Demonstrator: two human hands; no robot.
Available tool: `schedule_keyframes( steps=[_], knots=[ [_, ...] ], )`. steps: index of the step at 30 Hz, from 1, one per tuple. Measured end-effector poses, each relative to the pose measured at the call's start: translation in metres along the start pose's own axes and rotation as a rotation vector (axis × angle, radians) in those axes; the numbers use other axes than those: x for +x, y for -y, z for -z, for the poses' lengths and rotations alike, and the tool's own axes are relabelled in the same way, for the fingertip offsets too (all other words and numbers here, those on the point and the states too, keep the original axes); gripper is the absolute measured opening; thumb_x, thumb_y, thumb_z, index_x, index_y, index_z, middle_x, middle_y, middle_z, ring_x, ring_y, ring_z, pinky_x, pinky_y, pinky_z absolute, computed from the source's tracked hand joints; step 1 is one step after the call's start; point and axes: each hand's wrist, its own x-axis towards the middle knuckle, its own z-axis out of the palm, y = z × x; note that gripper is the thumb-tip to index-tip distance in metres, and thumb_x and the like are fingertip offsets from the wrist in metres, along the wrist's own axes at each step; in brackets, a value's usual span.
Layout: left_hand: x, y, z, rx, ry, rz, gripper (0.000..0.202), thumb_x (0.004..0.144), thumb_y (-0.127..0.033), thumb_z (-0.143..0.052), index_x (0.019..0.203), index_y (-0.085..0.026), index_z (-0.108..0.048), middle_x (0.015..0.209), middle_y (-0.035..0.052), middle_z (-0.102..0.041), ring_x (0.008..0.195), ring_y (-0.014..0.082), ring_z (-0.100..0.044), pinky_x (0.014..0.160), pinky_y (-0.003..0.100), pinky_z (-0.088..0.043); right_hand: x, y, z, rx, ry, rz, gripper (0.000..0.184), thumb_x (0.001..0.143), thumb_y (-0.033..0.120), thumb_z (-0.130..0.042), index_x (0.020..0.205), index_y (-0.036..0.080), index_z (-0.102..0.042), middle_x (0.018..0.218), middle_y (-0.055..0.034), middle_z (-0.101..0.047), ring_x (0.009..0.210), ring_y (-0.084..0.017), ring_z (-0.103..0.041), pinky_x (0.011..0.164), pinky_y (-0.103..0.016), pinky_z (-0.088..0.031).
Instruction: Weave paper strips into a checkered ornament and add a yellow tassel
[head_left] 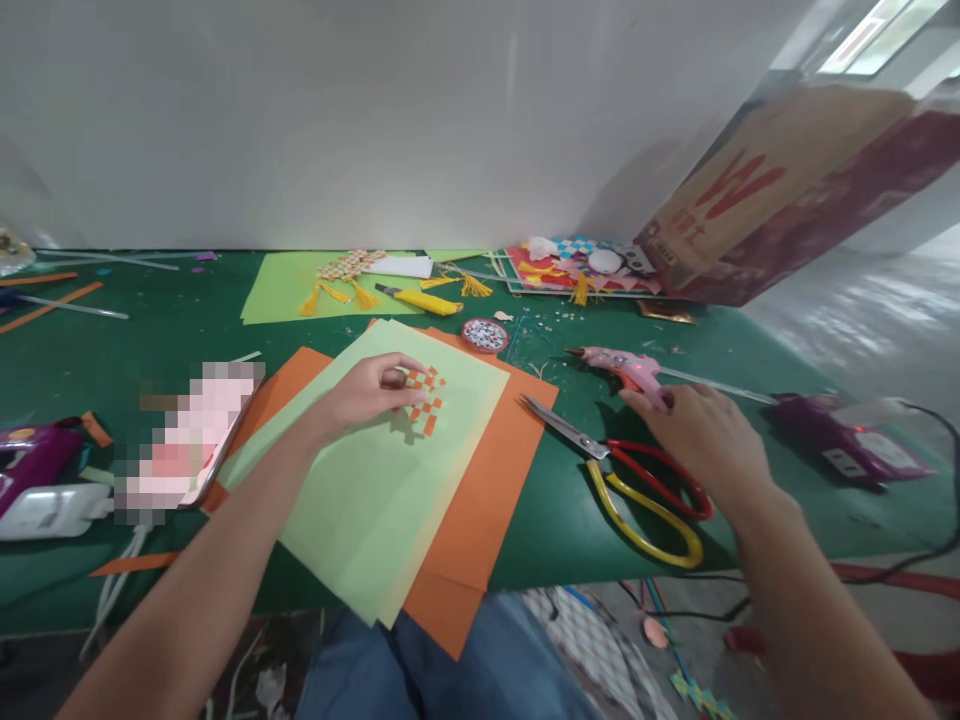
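My left hand [371, 388] pinches a small woven paper piece [429, 408], checkered in orange and a pale colour, just over a stack of light green paper [352, 500]. Orange sheets [484, 480] stick out from under the green ones. To the right, my right hand [697, 435] has its fingers around the handle of a pink glue gun [619, 362], whose nozzle points left. A glue stick trails out of the gun's back end. Nearer to me lie scissors [600, 450] with one red and one yellow handle, blades partly over the orange paper.
Behind the paper sit a yellow utility knife [424, 300], a round dish of small beads [484, 335] and tasselled woven pieces [351, 265]. A paper bag [780, 190] leans at the back right. A purple box [847, 440] stands right, a phone [199, 430] left.
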Motion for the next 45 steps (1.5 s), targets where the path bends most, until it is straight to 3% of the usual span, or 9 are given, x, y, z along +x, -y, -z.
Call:
schedule_keyframes(
  steps=[3, 8, 12, 15, 19, 26, 31, 38, 45],
  knots=[
    [-0.001, 0.0, 0.0, 0.045, 0.062, 0.0, 0.029, 0.065, -0.029, -0.073, 0.091, -0.02, -0.062, 0.063, -0.0038, -0.059, 0.068, 0.0152, -0.063, 0.061, 0.025, -0.042, 0.009, 0.004, -0.004, -0.006, 0.0, 0.009, 0.048, 0.088, 0.054, -0.036, 0.078, 0.013, -0.06, 0.081, -0.022, -0.062, 0.078, -0.031, -0.057, 0.067, -0.038, -0.038],
    [0.0, 0.005, 0.0, 0.098, 0.061, -0.013, 0.03, 0.065, -0.03, -0.072, 0.091, -0.019, -0.062, 0.064, -0.0035, -0.058, 0.067, 0.0152, -0.061, 0.059, 0.025, -0.04, 0.018, 0.009, -0.004, 0.014, 0.021, -0.063, 0.044, 0.085, 0.048, -0.041, 0.086, 0.008, -0.061, 0.08, -0.0243, -0.063, 0.075, -0.031, -0.058, 0.062, -0.036, -0.037],
    [0.0, 0.007, -0.001, 0.108, 0.035, -0.05, 0.026, 0.065, -0.026, -0.07, 0.089, -0.017, -0.063, 0.061, -0.0045, -0.054, 0.06, 0.0125, -0.055, 0.058, 0.026, -0.038, 0.015, 0.016, 0.009, 0.03, 0.029, -0.123, 0.041, 0.084, 0.045, -0.039, 0.089, 0.01, -0.058, 0.079, -0.0224, -0.063, 0.064, -0.027, -0.057, 0.056, -0.034, -0.035],
    [-0.001, 0.006, -0.002, 0.114, 0.021, -0.049, 0.023, 0.066, -0.023, -0.068, 0.088, -0.018, -0.063, 0.057, -0.0068, -0.048, 0.054, 0.0103, -0.05, 0.055, 0.025, -0.035, 0.003, 0.027, 0.022, 0.08, 0.01, -0.124, 0.034, 0.082, 0.047, -0.043, 0.093, 0.016, -0.054, 0.075, -0.0157, -0.063, 0.058, -0.024, -0.055, 0.055, -0.032, -0.034],
    [0.0, 0.007, -0.002, 0.093, 0.021, -0.037, 0.024, 0.066, -0.024, -0.069, 0.088, -0.018, -0.062, 0.054, -0.008, -0.043, 0.051, 0.0101, -0.049, 0.052, 0.024, -0.034, -0.021, 0.05, 0.033, 0.161, -0.011, -0.003, 0.024, 0.077, 0.045, -0.052, 0.085, 0.022, -0.047, 0.063, -0.0051, -0.058, 0.052, -0.022, -0.054, 0.05, -0.028, -0.03],
    [0.0, 0.006, -0.002, 0.11, 0.038, -0.012, 0.026, 0.065, -0.025, -0.069, 0.089, -0.018, -0.063, 0.053, -0.0069, -0.047, 0.051, 0.0104, -0.048, 0.05, 0.024, -0.033, -0.049, 0.086, 0.023, 0.289, -0.13, 0.291, 0.026, 0.078, 0.046, -0.05, 0.087, 0.022, -0.049, 0.072, -0.0056, -0.065, 0.057, -0.021, -0.06, 0.049, -0.027, -0.033],
    [0.0, 0.007, -0.002, 0.106, 0.052, -0.002, 0.026, 0.067, -0.025, -0.068, 0.092, -0.018, -0.062, 0.053, -0.0077, -0.045, 0.052, 0.0098, -0.047, 0.052, 0.024, -0.033, -0.053, 0.1, 0.017, 0.286, -0.142, 0.302, 0.026, 0.08, 0.043, -0.049, 0.094, 0.021, -0.052, 0.08, -0.0073, -0.069, 0.065, -0.023, -0.064, 0.049, -0.027, -0.036],
    [0.001, 0.008, -0.004, 0.097, 0.043, 0.006, 0.027, 0.066, -0.025, -0.068, 0.091, -0.017, -0.061, 0.059, -0.0034, -0.058, 0.055, 0.0119, -0.053, 0.056, 0.025, -0.037, -0.054, 0.105, 0.017, 0.272, -0.138, 0.312, 0.027, 0.081, 0.042, -0.049, 0.096, 0.02, -0.053, 0.083, -0.0087, -0.069, 0.068, -0.024, -0.066, 0.05, -0.027, -0.037],
    [0.0, 0.007, -0.004, 0.111, 0.054, 0.007, 0.029, 0.066, -0.024, -0.068, 0.093, -0.016, -0.061, 0.055, -0.0069, -0.05, 0.054, 0.0104, -0.051, 0.055, 0.023, -0.036, -0.055, 0.104, 0.014, 0.246, -0.179, 0.369, 0.025, 0.086, 0.041, -0.043, 0.094, 0.019, -0.053, 0.082, -0.0087, -0.07, 0.068, -0.023, -0.066, 0.05, -0.027, -0.039]
  ],
)
